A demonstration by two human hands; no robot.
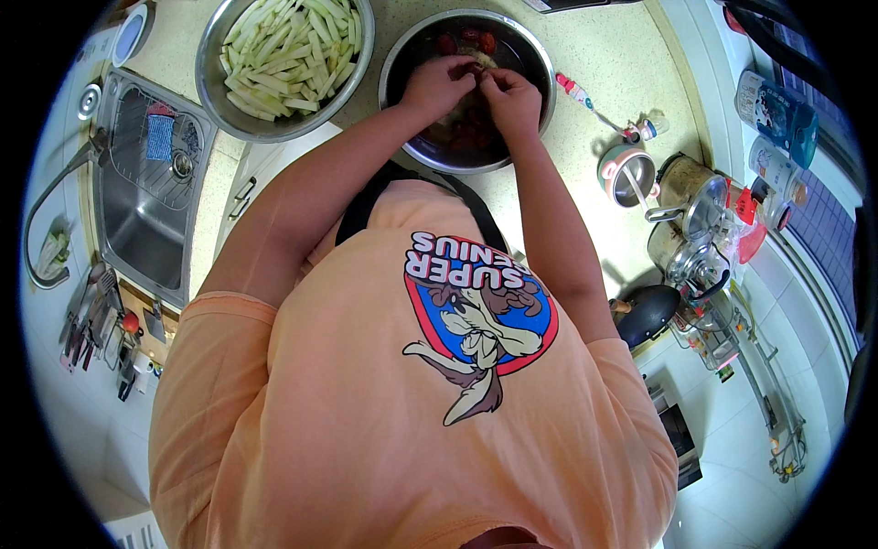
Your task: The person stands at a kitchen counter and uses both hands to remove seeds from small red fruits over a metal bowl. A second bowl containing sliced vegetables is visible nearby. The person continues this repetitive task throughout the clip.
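Note:
A steel bowl (389, 68) stands before me with dark liquid and several wrinkled red fruits, apparently dried red dates (487, 43), inside. Over it my left hand (439, 86) and my right hand (511, 103) meet, fingertips pinched on a small reddish-brown piece that looks like a date, mostly covered by the fingers. A pale piece (485, 60) lies just beyond the fingertips. To the left, a larger metal bowl (206, 75) holds many pale green peeled vegetable strips (295, 58).
A sink (140, 226) with a rack and tap is at far left. On the right of the counter lie a small utensil with a red and white handle (573, 89), a pink and green cup (621, 168), pots (675, 185), a black wok (645, 316) and bottles (775, 113).

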